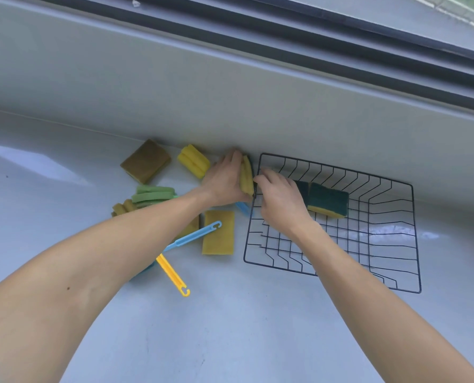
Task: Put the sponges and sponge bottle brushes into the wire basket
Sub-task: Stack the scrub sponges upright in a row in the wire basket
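Pale grey countertop [257, 327] runs up to a low grey wall under a window frame, and a black wire basket [412, 239] sits on it close to that wall. Inside the basket, toward its wall-side half, lies a green-topped yellow sponge [328, 200]. At the basket's near-left rim corner, the left hand [223, 179] grips a yellow sponge [246, 176] on edge, fingers curled and pressed together around it. The right hand [278, 196] reaches over the same rim, its fingertips pinching at the wire or the sponge; which one I cannot tell. Left of the basket lie a brown sponge [146, 161], a ridged yellow sponge [193, 160], a green sponge [154, 194], a flat yellow sponge [218, 236], a blue-handled brush [193, 236] and a yellow-handled brush [172, 275].
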